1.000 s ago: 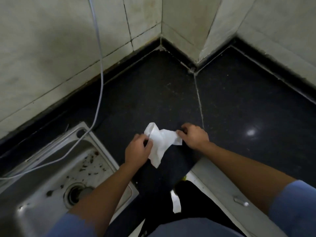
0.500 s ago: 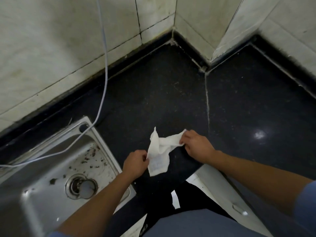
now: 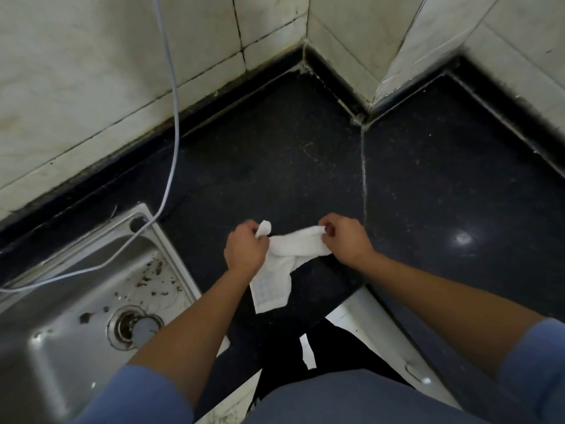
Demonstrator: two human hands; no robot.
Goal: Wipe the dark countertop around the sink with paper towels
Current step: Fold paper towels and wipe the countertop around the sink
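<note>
Both hands, left hand [image 3: 245, 250] and right hand [image 3: 347, 237], pinch the paper towel [image 3: 290, 255] taut.

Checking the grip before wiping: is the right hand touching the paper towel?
Touching. The head view shows the right hand pinching one end of the paper towel, its fingers curled round the paper.

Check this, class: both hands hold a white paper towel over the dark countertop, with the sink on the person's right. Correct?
No. The head view shows the sink on the person's left; the left hand and right hand do hold the white paper towel over the dark countertop.
</note>
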